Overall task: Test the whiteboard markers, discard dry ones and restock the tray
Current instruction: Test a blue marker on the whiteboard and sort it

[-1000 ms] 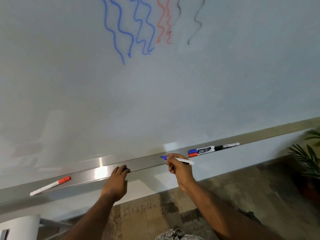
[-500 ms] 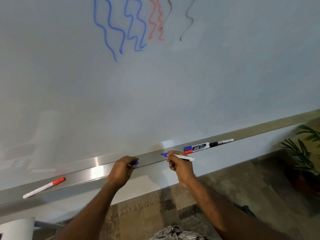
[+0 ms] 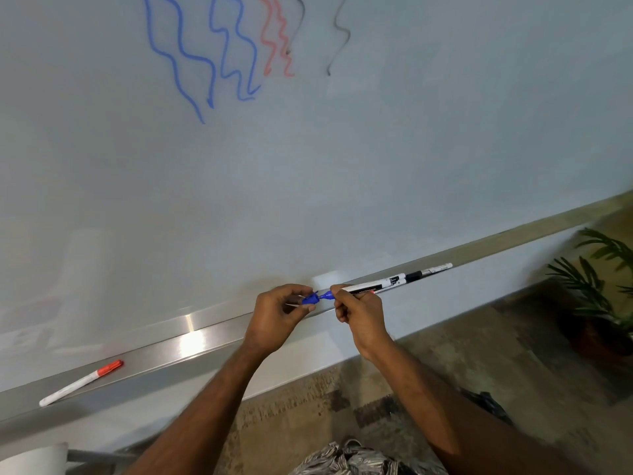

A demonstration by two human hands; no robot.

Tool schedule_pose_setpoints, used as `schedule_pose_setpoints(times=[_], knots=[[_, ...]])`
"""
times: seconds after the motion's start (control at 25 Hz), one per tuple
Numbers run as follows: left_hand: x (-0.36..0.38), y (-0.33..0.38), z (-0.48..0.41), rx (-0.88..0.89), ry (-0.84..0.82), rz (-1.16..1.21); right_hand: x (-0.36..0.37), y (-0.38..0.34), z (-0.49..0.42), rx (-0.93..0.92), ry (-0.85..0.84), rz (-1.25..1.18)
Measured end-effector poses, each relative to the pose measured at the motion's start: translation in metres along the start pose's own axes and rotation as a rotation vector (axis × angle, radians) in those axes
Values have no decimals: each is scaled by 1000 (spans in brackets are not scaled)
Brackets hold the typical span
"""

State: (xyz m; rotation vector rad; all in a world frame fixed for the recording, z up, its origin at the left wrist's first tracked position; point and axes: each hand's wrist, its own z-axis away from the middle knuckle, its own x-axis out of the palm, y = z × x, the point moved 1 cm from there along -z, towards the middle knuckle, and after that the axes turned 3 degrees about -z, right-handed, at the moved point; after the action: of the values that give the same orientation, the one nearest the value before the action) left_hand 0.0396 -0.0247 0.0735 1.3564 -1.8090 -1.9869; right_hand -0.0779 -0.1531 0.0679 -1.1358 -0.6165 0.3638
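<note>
Capping seems in hand: left hand (image 3: 274,317) pinches the cap (image 3: 310,299), right hand (image 3: 359,313) grips the marker (image 3: 327,295), tip facing it; next, align and press home.

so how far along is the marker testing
Looks done: blue, red and black squiggles on the whiteboard suggest several markers were tested; tested-looking markers lie at the tray's right. In hand: the left hand holds a blue cap, the right hand a blue marker, tip facing the cap, likely recapping. Left: the red marker at the tray's left end may be untested; no bin or fresh stock in view.
</note>
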Motion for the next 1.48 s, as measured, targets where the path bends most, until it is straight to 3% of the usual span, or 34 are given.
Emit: schedule_pose_setpoints(times=[0.2, 0.52, 0.76, 0.96, 1.24, 1.48], knots=[[11, 14, -6, 47, -27, -36, -7, -1, 2, 30, -46, 59], [37, 29, -7, -80, 15, 262, -15, -3, 1, 29, -86, -51], [58, 40, -4, -75, -51, 281, -17, -6, 1, 44, -93, -172], [64, 47, -6, -146, -105, 459, -19, -6, -2, 36, -64, -174], [70, 53, -11, -133, -109, 466, -21, 0, -6, 93, -71, -311], [82, 41, -11, -118, -185, 398, -35, -1, -12, 50, -48, -128]])
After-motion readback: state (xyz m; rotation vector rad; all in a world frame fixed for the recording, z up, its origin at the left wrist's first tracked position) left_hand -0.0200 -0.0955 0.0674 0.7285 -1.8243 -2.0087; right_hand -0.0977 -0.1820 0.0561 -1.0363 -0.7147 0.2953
